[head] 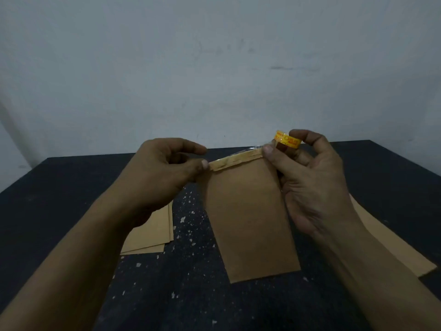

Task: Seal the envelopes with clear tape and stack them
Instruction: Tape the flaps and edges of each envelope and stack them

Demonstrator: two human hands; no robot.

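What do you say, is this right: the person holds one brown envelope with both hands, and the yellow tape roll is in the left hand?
Not quite. The head view shows the yellow tape roll in the right hand, not the left hand. Both hands do hold the one brown envelope.

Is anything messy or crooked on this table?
A little. The clear tape along the held envelope's folded top looks wrinkled and bumpy, not smooth. The envelope pile at the left is fanned, edges not lined up. The dark table is dotted with pale flecks, like chips or scuffs.
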